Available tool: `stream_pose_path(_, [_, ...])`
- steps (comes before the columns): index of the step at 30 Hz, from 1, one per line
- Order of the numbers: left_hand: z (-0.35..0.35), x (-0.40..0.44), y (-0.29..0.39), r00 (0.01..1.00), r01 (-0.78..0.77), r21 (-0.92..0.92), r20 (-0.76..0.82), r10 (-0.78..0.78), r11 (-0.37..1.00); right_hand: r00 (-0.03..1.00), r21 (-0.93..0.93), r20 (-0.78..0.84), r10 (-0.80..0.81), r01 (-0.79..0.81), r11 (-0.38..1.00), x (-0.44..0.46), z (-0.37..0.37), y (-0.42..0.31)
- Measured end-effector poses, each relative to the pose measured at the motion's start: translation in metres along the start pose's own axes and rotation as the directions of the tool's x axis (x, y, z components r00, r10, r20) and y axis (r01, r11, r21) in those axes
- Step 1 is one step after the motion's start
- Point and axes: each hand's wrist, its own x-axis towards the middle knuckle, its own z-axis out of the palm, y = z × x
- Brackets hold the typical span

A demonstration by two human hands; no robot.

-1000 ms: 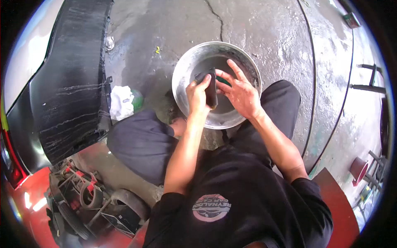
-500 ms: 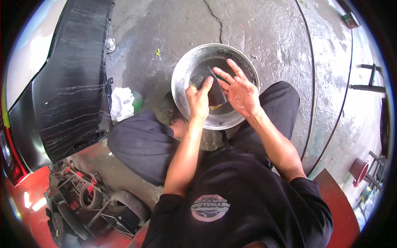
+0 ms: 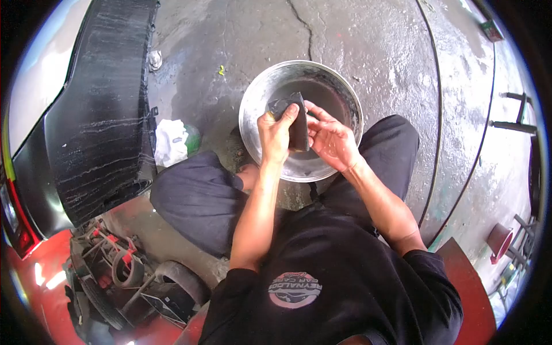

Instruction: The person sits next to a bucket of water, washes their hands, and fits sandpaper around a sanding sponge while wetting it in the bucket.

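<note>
My left hand point(image 3: 274, 133) grips a dark folded sheet that looks like wet sandpaper point(image 3: 299, 126), with its thumb pressed on the near face. A thin yellowish-brown edge shows along the bottom, but what lies inside the fold is hidden. Close by its right side is my right hand point(image 3: 334, 142), palm partly turned up, fingers apart and slightly bent. Its fingertips are at the sheet's edge; whether they touch it I cannot tell. Both hands are above a round metal basin point(image 3: 257, 150), which appears to hold murky water.
A black car panel point(image 3: 106, 121) stands on the left, with a white cloth point(image 3: 171, 142) and a green round object point(image 3: 193, 139) beside it. Car parts point(image 3: 129, 276) lie at lower left. Dark hoses or cables point(image 3: 440, 115) cross the wet floor on the right.
My right hand's fingers have drawn down and bent in closer to the sheet. The sheet has turned more upright in my left hand. The basin stays in place.
</note>
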Motion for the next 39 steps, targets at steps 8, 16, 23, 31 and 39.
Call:
stream_pose_path(8, [-0.024, 0.016, -0.013, 0.952, 0.275, -0.061, -0.124, -0.28, 0.96, 1.0, -0.344, 0.003, -0.01, 0.011, 0.939, -0.005, 0.0, 0.006])
stream_pose_path(16, [-0.025, 0.011, -0.011, 0.968, 0.215, -0.127, -0.106, -0.229, 0.968, 0.999, -0.744, 0.049, -0.011, 0.044, 0.666, -0.004, 0.007, -0.006])
stream_pose_path(23, [-0.003, 0.013, -0.022, 0.961, 0.024, -0.028, -0.275, -0.031, 0.999, 0.984, -0.892, 0.176, 0.019, 0.151, 0.426, -0.003, -0.025, 0.019])
stream_pose_path(31, [-0.065, 0.032, -0.034, 0.958, 0.236, -0.525, -0.015, -0.287, 0.818, 0.978, -0.96, 0.208, 0.015, 0.201, 0.196, 0.003, 0.001, 0.002])
stream_pose_path(39, [-0.031, 0.013, -0.05, 0.954, 0.169, -0.149, -0.223, -0.199, 0.974, 0.987, -0.986, 0.141, 0.076, 0.133, 0.1, 0.005, 0.001, 0.008])
